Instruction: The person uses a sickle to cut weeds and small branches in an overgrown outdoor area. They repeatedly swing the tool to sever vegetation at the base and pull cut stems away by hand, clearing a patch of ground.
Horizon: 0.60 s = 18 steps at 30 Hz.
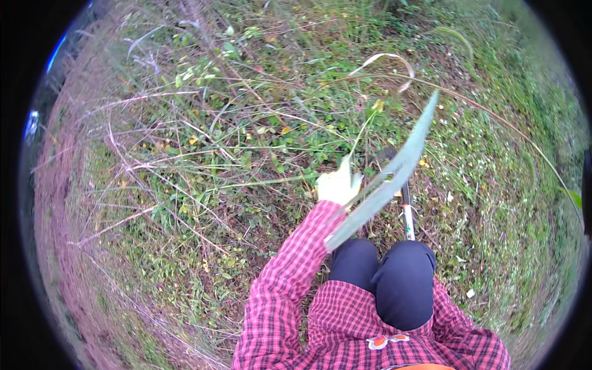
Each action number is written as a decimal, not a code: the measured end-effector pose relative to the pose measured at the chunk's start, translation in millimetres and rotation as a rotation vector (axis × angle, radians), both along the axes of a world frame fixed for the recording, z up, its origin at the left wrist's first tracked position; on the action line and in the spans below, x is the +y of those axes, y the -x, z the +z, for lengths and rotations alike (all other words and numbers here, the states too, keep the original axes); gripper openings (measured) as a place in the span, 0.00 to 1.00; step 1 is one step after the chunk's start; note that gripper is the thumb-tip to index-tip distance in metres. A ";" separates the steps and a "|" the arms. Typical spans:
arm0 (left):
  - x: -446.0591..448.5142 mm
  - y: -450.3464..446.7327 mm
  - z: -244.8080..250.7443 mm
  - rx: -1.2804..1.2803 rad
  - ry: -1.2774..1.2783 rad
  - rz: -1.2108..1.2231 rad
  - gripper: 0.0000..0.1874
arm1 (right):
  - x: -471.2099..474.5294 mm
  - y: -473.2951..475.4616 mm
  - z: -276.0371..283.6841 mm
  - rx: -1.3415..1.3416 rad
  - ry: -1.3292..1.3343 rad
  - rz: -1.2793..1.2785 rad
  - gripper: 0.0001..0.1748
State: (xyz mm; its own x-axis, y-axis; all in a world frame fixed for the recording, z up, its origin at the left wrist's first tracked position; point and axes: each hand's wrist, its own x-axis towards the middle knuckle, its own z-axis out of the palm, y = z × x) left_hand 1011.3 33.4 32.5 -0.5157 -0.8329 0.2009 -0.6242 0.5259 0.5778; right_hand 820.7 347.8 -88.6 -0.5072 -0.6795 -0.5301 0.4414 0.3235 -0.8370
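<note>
My left hand [339, 184], in a pale glove, reaches ahead of my knees and is closed around green grass stems [361, 134]. The glove is overexposed, so its fingers are hard to make out. A long, broad grass blade [393, 185] crosses in front of the left cuff, close to the camera. Out of view is my right hand; only its plaid sleeve [451, 305] shows beside my right knee. A long-handled tool [408, 219], with a dark and white shaft, extends ahead of that knee. Its dark far end [388, 153] is partly covered by the blade.
Dry stalks [152, 169] lie tangled over low weeds to the left. An arching grass stem [499, 121] spans the right side. My bent knees [404, 282] are close in front of me. Leafy ground cover [296, 111] spreads ahead.
</note>
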 end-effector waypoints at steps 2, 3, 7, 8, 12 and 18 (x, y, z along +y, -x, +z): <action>-30.3 44.1 53.7 0.136 0.276 -0.098 0.33 | 4.4 -2.8 -6.5 0.027 -0.060 0.017 0.18; -44.8 64.7 82.3 0.112 0.518 -0.089 0.34 | 5.5 -4.5 -9.7 0.043 -0.085 0.025 0.18; -112.6 64.4 173.2 -0.225 0.871 0.060 0.34 | 4.3 -11.0 -21.6 0.113 -0.150 0.054 0.17; -129.8 49.0 189.3 -0.235 0.646 0.093 0.34 | 4.1 -11.9 -24.1 0.127 -0.159 0.066 0.17; -176.0 -43.5 217.3 -0.315 0.477 0.566 0.24 | 7.6 -6.6 -31.7 0.185 -0.170 0.137 0.17; -170.1 -204.9 142.8 -0.792 0.252 0.663 0.18 | 28.7 33.8 -20.9 0.388 -0.266 0.304 0.17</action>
